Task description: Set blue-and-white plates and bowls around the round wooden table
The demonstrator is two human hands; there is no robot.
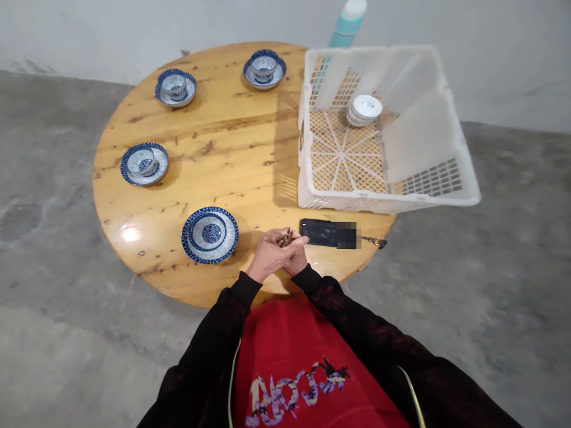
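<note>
Evidently, we find the brown stick bundle [285, 238] at lower centre, axis slanting toward upper right, clasped in the nearer left hand [267, 254]; the right hand's [297, 262] grip we cannot determine.

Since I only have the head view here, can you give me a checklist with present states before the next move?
1. Thin brown sticks held: ok; ends show at the left hand, the right hand against it.
2. Stick count: cannot tell; the hands cover much of them.
3. Clearance to black phone: not ok; it lies right beside the hands.
4. Nearest bowl on its plate: ok.
5. White crate upright on table: ok.
</note>
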